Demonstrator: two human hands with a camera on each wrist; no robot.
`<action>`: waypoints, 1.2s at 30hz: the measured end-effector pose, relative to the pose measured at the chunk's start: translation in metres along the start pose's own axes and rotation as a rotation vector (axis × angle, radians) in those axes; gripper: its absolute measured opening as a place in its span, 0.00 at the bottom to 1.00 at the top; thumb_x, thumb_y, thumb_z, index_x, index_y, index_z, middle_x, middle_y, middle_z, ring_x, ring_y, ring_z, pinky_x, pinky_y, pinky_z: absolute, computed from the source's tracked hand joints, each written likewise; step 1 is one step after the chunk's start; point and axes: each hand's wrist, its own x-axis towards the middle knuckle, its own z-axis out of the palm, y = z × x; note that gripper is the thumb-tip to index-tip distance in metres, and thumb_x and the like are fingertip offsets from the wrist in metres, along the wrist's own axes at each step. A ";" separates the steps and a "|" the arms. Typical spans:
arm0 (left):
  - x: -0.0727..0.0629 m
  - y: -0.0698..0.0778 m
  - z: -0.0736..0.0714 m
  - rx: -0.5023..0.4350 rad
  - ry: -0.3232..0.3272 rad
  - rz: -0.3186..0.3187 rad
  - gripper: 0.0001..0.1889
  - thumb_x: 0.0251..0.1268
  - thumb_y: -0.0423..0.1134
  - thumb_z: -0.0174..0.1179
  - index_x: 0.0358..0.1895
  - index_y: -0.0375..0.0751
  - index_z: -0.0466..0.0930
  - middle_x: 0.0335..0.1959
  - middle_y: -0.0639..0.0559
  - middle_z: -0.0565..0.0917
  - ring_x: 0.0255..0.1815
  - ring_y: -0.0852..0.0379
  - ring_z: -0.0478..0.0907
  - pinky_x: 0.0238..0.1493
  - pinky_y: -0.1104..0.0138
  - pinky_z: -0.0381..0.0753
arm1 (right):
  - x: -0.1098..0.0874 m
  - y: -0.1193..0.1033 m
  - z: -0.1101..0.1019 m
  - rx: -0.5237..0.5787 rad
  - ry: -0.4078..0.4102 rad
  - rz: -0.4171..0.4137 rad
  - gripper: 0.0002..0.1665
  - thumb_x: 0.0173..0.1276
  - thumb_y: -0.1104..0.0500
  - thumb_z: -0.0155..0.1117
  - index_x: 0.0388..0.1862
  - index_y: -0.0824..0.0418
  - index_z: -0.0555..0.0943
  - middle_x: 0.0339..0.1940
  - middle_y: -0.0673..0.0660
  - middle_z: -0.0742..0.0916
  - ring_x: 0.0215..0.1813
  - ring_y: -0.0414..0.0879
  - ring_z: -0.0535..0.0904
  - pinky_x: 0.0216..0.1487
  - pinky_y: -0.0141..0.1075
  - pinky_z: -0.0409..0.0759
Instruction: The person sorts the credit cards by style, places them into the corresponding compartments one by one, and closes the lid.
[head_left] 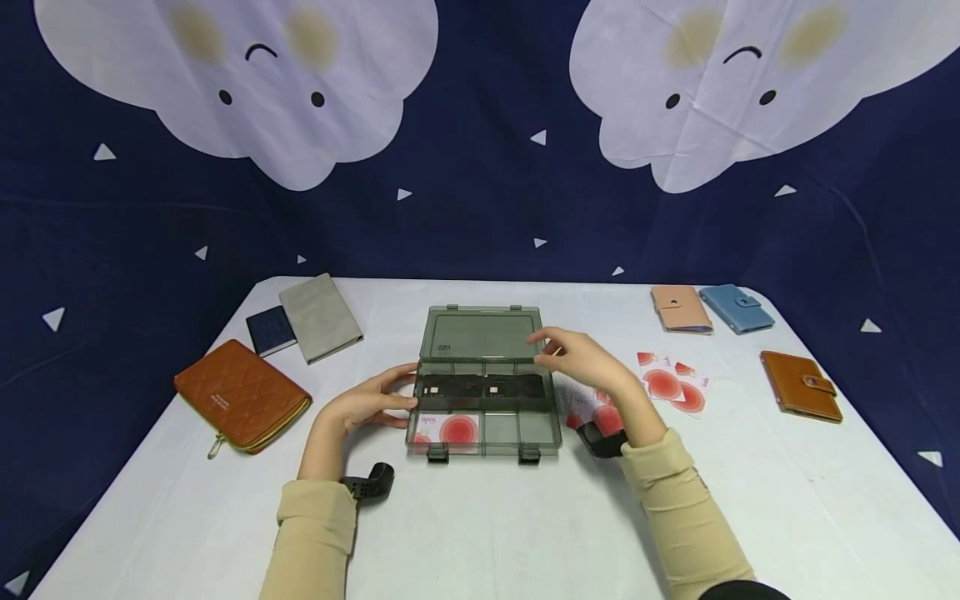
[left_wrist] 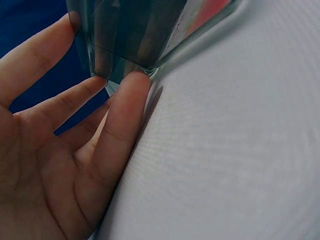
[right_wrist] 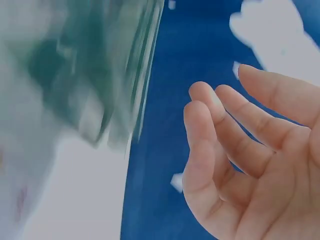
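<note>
A translucent grey-green plastic organizer box (head_left: 519, 433) lies on the table with its lid (head_left: 480, 333) raised at the far side. Two black flat pieces with small pale marks (head_left: 453, 387) lie in its middle row, and a white card with a red round print (head_left: 447, 428) in its front left compartment. My left hand (head_left: 367, 406) rests its extended fingertips against the box's left side; the left wrist view shows them at a lower corner. Over the box's right side hovers my right hand (head_left: 581, 357), fingers loosely bent and holding nothing.
Red-and-white cards (head_left: 678, 383) lie right of the box, some partly under my right arm. At left are a brown quilted zip wallet (head_left: 243, 396), a grey notebook (head_left: 321, 317) and a dark blue booklet (head_left: 270, 331). Peach (head_left: 680, 308), blue (head_left: 737, 308) and brown (head_left: 801, 385) wallets lie at right.
</note>
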 end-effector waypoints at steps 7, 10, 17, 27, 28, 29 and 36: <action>0.001 -0.001 0.000 0.000 0.000 0.001 0.40 0.61 0.30 0.56 0.73 0.37 0.44 0.72 0.34 0.47 0.49 0.52 0.73 0.45 0.58 0.80 | -0.003 0.038 -0.023 -0.014 0.060 0.166 0.24 0.64 0.60 0.59 0.57 0.68 0.71 0.39 0.65 0.81 0.38 0.53 0.77 0.35 0.36 0.74; 0.001 -0.001 0.000 -0.001 -0.001 -0.001 0.40 0.61 0.30 0.56 0.73 0.37 0.44 0.72 0.34 0.47 0.48 0.53 0.73 0.45 0.58 0.80 | -0.007 0.048 -0.028 -0.086 0.025 0.235 0.28 0.62 0.59 0.60 0.58 0.71 0.69 0.43 0.69 0.80 0.41 0.56 0.76 0.37 0.41 0.76; 0.001 0.000 0.000 0.000 0.004 -0.001 0.40 0.61 0.30 0.56 0.73 0.37 0.44 0.71 0.33 0.47 0.49 0.53 0.73 0.44 0.58 0.80 | -0.013 0.053 -0.030 -0.434 -0.091 0.472 0.26 0.57 0.50 0.63 0.48 0.68 0.75 0.49 0.71 0.78 0.53 0.70 0.69 0.51 0.63 0.67; 0.001 -0.001 -0.001 0.001 0.006 -0.001 0.41 0.60 0.31 0.58 0.73 0.37 0.44 0.71 0.33 0.48 0.49 0.52 0.73 0.45 0.57 0.80 | -0.008 0.054 -0.022 -0.404 -0.134 0.298 0.32 0.61 0.52 0.61 0.62 0.65 0.70 0.58 0.68 0.75 0.57 0.67 0.63 0.52 0.64 0.62; 0.001 -0.001 -0.001 0.001 0.006 -0.001 0.40 0.60 0.31 0.58 0.73 0.37 0.44 0.71 0.33 0.48 0.50 0.52 0.73 0.45 0.57 0.80 | -0.008 0.055 -0.021 -0.385 -0.130 0.278 0.34 0.60 0.53 0.62 0.64 0.64 0.68 0.59 0.68 0.75 0.58 0.67 0.62 0.52 0.63 0.62; 0.001 -0.001 -0.001 0.001 0.005 -0.001 0.40 0.60 0.31 0.57 0.73 0.37 0.44 0.71 0.34 0.48 0.50 0.51 0.73 0.45 0.57 0.80 | -0.007 0.056 -0.020 -0.369 -0.118 0.266 0.36 0.59 0.53 0.64 0.65 0.64 0.67 0.60 0.67 0.74 0.58 0.67 0.61 0.52 0.63 0.61; 0.001 -0.001 0.000 -0.002 0.004 0.000 0.40 0.60 0.31 0.57 0.73 0.37 0.44 0.71 0.33 0.48 0.49 0.51 0.73 0.45 0.57 0.80 | -0.005 0.062 -0.018 -0.466 0.034 0.446 0.43 0.49 0.52 0.72 0.60 0.69 0.67 0.54 0.74 0.74 0.56 0.70 0.63 0.51 0.64 0.59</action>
